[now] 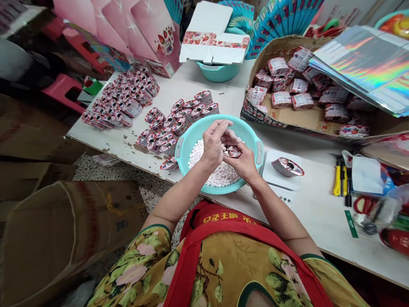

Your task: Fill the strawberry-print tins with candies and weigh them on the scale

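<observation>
Oval container [234,153] in hand: in the head view it sits above the basin [192,135], within its rim, tilted over the white pieces [220,178] lying inside. The right hand [244,163] has its fingers clamped on the container, thumb along the near edge. The left hand [212,147] is just beside it, fingers bent and bunched together; whether they grip any pieces I cannot tell. More loose pieces show between the hands, next to the container's top. To do this well, I would keep both hands inside the basin's rim so that strays fall back into it, hold the container firmly without squeezing its sides, and let pieces through a few at a time so the opening does not clog. Right of the basin, a scale [271,177] bears another container [287,167]; left of the basin stand grouped containers [180,125], best kept clear of the elbow.
</observation>
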`<control>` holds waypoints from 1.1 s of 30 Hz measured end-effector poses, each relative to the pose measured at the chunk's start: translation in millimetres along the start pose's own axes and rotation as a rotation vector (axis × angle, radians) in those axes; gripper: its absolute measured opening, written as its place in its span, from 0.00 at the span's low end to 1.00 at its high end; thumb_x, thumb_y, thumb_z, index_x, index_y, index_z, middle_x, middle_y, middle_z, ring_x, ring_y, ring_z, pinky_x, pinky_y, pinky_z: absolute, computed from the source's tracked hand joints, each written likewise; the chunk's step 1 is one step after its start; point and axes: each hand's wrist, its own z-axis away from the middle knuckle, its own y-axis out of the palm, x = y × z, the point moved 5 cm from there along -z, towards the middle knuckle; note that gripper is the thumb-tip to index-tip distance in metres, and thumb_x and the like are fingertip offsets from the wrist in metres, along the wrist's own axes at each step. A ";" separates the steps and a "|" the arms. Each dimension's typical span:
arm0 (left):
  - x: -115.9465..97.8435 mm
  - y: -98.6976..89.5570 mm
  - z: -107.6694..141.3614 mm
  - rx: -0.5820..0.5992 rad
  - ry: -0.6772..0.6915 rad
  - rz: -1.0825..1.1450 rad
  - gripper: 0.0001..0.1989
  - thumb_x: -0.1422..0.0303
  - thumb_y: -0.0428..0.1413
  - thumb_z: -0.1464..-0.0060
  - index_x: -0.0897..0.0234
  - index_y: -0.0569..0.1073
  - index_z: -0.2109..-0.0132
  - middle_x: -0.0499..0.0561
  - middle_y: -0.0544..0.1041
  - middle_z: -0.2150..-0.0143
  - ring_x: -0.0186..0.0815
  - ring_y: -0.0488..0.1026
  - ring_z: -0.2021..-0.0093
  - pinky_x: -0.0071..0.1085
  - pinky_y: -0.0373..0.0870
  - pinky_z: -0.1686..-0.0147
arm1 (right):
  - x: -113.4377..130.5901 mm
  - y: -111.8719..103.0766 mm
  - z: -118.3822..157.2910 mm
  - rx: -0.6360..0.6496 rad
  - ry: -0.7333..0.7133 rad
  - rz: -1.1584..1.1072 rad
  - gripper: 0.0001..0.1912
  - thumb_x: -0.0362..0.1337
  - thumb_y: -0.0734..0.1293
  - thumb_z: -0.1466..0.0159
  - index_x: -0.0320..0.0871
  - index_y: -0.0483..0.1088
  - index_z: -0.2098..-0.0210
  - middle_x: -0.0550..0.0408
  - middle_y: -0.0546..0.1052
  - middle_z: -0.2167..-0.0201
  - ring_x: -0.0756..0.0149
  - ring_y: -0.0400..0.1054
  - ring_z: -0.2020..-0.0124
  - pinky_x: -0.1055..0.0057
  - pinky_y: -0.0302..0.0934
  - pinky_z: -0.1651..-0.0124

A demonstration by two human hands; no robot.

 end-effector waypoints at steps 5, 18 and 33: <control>-2.0 7.6 1.9 -0.013 0.062 0.001 0.15 0.55 0.59 0.37 0.62 0.72 0.63 0.43 0.69 0.79 0.25 0.63 0.83 0.22 0.60 0.82 | 1.8 -5.3 -0.2 -0.003 -0.038 -0.048 0.20 0.43 0.77 0.47 0.44 0.76 0.57 0.54 0.79 0.59 0.60 0.73 0.56 0.63 0.66 0.48; 33.0 56.7 -22.6 0.378 0.282 -0.634 0.07 0.68 0.64 0.45 0.62 0.74 0.61 0.51 0.77 0.62 0.37 0.74 0.57 0.27 0.70 0.60 | 29.1 -162.3 81.6 -0.443 -0.038 -0.026 0.25 0.48 0.79 0.48 0.50 0.77 0.52 0.53 0.79 0.53 0.55 0.76 0.52 0.53 0.71 0.45; 55.4 80.1 -31.7 0.498 -0.086 -0.070 0.05 0.69 0.61 0.41 0.66 0.75 0.61 0.50 0.77 0.64 0.32 0.75 0.66 0.25 0.71 0.66 | -50.2 -221.9 106.7 -0.732 0.066 0.238 0.27 0.44 0.79 0.50 0.40 0.76 0.53 0.47 0.79 0.56 0.55 0.75 0.55 0.51 0.69 0.44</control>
